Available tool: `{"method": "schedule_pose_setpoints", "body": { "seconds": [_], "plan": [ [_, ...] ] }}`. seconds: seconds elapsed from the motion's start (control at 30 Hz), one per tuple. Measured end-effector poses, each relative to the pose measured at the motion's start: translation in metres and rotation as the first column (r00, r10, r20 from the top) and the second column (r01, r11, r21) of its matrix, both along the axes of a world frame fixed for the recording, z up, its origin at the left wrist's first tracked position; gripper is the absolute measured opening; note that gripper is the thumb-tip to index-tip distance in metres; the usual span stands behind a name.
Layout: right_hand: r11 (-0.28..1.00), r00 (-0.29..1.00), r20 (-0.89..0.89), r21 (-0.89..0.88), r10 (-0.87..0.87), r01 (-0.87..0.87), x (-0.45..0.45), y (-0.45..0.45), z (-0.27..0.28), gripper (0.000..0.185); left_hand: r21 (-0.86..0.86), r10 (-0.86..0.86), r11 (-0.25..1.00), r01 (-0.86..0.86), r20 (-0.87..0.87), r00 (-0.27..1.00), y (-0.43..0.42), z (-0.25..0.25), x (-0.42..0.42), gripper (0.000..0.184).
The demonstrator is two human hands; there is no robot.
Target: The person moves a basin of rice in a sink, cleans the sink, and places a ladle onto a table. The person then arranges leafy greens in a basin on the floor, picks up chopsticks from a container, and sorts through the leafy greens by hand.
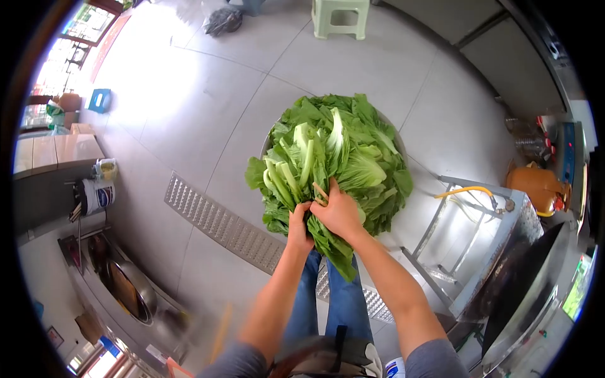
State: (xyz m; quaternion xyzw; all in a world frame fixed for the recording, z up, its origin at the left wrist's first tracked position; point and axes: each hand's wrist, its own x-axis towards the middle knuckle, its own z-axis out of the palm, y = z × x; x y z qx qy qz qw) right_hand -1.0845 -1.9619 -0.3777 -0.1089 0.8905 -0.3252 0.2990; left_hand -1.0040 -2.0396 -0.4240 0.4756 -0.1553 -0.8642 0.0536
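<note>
A bunch of leafy greens (334, 247) is gripped between both my hands, its pale cut stems pointing up and away from me and its leaves hanging toward my knees. My left hand (299, 230) wraps around the near left side of the bunch. Close beside it, my right hand (339, 215) has its fingers closed around the same bunch, near a thin light-brown strip (321, 195) that lies across it. Beyond and under my hands, more greens (368, 167) are heaped in a wide round basin on the floor, only a little of its rim showing.
A perforated metal drain cover (220, 217) crosses the tiled floor. To the right stand a metal frame (435, 242), a large wok (526, 283) and an orange gas cylinder (534, 183). A light green stool (340, 17) is ahead; a counter with a metal pot (146, 293) is left.
</note>
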Motion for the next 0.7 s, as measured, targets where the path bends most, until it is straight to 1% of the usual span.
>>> {"method": "schedule_pose_setpoints", "body": {
  "seconds": [0.03,0.13,0.2,0.27,0.33,0.37,0.47,0.53,0.6,0.67,0.7],
  "plan": [
    [1.0,1.0,0.002,-0.016,-0.016,0.016,0.0,-0.001,0.009,0.068,-0.013,0.01,1.0,-0.01,-0.023,1.0,0.001,0.015,-0.001,0.031],
    [0.998,0.998,0.043,-0.048,-0.044,0.046,-0.002,0.0,0.045,0.066,-0.063,-0.021,0.998,0.016,-0.083,0.996,-0.002,0.048,-0.003,0.034],
    [0.994,0.998,0.004,-0.084,-0.07,0.07,0.003,0.003,0.061,0.063,-0.098,-0.051,0.994,0.04,-0.117,0.992,-0.003,0.067,-0.002,0.036],
    [0.987,0.995,-0.009,-0.131,-0.098,0.096,0.009,0.004,0.086,0.061,-0.123,-0.077,0.99,0.064,-0.107,0.991,-0.003,0.089,0.003,0.037],
    [0.985,0.992,-0.049,-0.136,-0.114,0.107,0.014,0.007,0.107,0.061,-0.151,-0.105,0.985,0.088,-0.107,0.989,-0.001,0.118,0.003,0.037],
    [0.984,0.989,-0.071,-0.137,-0.126,0.115,0.016,0.01,0.118,0.061,-0.154,-0.123,0.983,0.101,-0.144,0.982,0.0,0.133,0.002,0.037],
    [0.973,0.984,-0.069,-0.178,-0.162,0.148,0.021,0.019,0.173,0.061,-0.167,-0.169,0.977,0.132,-0.233,0.958,0.008,0.177,0.009,0.037],
    [0.961,0.973,-0.112,-0.215,-0.203,0.176,0.027,0.026,0.203,0.059,-0.195,-0.178,0.973,0.121,-0.309,0.934,0.011,0.199,0.008,0.038],
    [0.951,0.962,-0.136,-0.234,-0.237,0.202,0.031,0.035,0.237,0.06,-0.23,-0.211,0.963,0.139,-0.33,0.92,0.018,0.232,0.009,0.038],
    [0.929,0.951,-0.15,-0.302,-0.27,0.216,0.042,0.047,0.276,0.061,-0.246,-0.262,0.952,0.179,-0.36,0.895,0.024,0.271,0.013,0.038],
    [0.915,0.943,-0.161,-0.333,-0.292,0.226,0.044,0.054,0.296,0.062,-0.265,-0.265,0.948,0.174,-0.358,0.895,0.027,0.282,0.014,0.037]
  ]
}}
